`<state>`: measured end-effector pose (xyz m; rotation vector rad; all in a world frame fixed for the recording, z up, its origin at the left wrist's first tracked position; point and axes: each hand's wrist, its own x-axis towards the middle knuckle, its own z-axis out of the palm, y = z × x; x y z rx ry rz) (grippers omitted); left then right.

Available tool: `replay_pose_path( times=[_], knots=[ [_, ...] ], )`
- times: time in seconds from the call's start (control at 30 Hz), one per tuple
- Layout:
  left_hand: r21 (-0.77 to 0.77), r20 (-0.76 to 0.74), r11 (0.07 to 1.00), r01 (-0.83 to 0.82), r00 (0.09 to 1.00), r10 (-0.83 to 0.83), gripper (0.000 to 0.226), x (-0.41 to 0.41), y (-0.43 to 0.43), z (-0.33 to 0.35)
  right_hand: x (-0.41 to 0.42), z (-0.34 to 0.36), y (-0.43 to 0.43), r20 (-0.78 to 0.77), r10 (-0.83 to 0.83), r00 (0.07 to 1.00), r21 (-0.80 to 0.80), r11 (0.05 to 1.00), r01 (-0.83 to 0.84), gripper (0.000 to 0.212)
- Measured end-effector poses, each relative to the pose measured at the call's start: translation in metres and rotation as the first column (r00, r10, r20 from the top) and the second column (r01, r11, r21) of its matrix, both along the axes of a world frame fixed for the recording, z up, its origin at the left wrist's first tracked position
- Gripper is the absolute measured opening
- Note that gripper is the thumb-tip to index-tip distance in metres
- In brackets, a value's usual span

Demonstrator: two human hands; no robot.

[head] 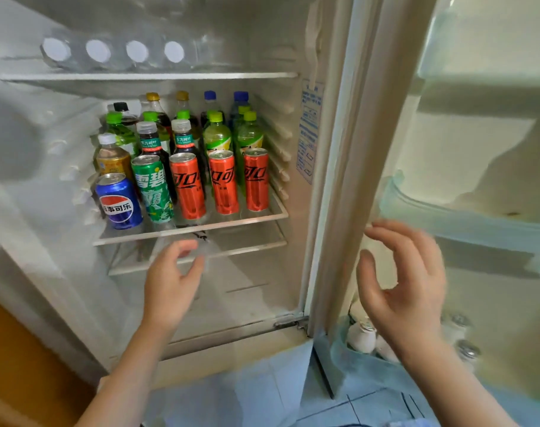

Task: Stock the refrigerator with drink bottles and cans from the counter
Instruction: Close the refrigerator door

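Refrigerator (31, 180) open | shelf (185, 231) 10 o'clock: Pepsi can (118, 201), Sprite can (153, 189), three Coca-Cola cans (224, 183) in front, bottles (216, 135) behind | left hand (170, 282) 7 o'clock, empty, below shelf | right hand (407, 285) 4 o'clock, empty, fingers loosely curled, before door (478, 149)

Figure: the left hand (170, 285) and the right hand (407, 291) are both bare. The left forearm (124, 374) and the right forearm (447, 383) are uncovered along their whole visible length. The right hand's fingers (395, 238) appear soft-edged with blur.
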<state>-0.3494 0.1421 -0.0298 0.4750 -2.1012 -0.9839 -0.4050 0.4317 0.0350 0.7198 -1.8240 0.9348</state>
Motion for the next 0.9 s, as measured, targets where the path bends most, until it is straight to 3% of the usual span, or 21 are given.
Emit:
replay_pose_path(
  times=[0.17, 0.33, 0.47, 0.7, 0.9],
  knots=[
    [0.022, 0.011, 0.999, 0.029, 1.000, -0.030, 0.015, 0.039, 0.070, -0.002, 0.017, 0.011, 0.079, -0.146, -0.183, 0.972, -0.014, 0.983, 0.183, 0.027],
    [0.058, 0.050, 0.995, 0.078, 0.995, -0.081, 0.012, 0.087, 0.124, -0.010, 0.015, 0.025, 0.122, 0.031, -0.328, 0.944, 0.116, 0.939, 0.323, 0.047],
    [0.084, 0.076, 0.993, 0.084, 0.993, -0.091, 0.022, 0.115, 0.161, -0.007, 0.010, 0.030, 0.145, 0.073, -0.358, 0.931, 0.244, 0.911, 0.331, 0.046],
    [0.059, 0.141, 0.994, 0.089, 0.985, -0.097, 0.023, 0.158, 0.189, -0.006, 0.021, 0.036, 0.135, 0.175, -0.399, 0.900, 0.258, 0.901, 0.350, 0.053],
    [0.042, 0.160, 0.994, 0.099, 0.982, -0.104, 0.020, 0.176, 0.190, 0.000, 0.043, 0.035, 0.128, 0.148, -0.422, 0.894, 0.316, 0.877, 0.362, 0.062]
  ],
)
